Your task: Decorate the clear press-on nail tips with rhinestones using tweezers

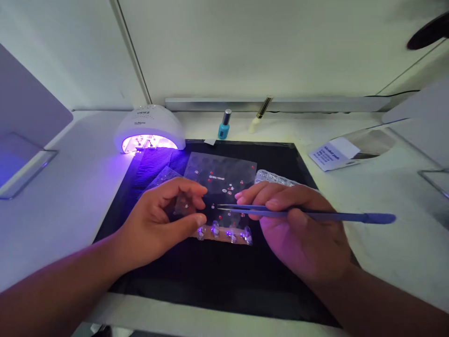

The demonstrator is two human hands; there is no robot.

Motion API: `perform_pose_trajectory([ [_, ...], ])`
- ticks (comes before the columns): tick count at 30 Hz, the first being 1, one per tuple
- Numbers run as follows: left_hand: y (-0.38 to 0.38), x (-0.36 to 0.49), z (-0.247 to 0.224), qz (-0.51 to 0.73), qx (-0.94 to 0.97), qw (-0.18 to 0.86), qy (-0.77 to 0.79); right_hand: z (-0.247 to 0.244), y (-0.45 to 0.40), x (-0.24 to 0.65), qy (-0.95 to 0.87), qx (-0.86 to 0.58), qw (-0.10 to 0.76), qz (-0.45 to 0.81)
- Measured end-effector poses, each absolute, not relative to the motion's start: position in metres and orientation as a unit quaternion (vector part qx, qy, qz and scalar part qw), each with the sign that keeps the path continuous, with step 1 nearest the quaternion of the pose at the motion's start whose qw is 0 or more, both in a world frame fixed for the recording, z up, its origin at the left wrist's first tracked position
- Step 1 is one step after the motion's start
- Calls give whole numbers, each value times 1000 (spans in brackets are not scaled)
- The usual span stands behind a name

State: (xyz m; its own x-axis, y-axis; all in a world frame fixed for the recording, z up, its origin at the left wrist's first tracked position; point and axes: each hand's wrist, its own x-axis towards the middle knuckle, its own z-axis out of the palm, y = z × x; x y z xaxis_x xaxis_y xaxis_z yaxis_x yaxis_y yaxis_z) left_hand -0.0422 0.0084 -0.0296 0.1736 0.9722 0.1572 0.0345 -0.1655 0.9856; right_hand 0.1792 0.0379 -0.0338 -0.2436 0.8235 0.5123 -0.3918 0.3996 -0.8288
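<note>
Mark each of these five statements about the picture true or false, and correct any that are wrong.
1. The right hand holds the tweezers. True.
2. The white lamp is switched off. False: purple light glows from its opening.
3. The turquoise bottle lies on its side. False: it stands upright with its cap on top.
4. The "Alcohol pads" packet is to the right of the black mat. True.
5. The left hand touches the tips of the tweezers. False: a gap shows between them.
</note>
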Motion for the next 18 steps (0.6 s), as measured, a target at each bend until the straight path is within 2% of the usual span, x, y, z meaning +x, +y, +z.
perform_pose_trajectory([
  [18, 8, -36, -25, 485, 576, 476, 454, -32, 36, 178, -601, -175, 589, 511],
])
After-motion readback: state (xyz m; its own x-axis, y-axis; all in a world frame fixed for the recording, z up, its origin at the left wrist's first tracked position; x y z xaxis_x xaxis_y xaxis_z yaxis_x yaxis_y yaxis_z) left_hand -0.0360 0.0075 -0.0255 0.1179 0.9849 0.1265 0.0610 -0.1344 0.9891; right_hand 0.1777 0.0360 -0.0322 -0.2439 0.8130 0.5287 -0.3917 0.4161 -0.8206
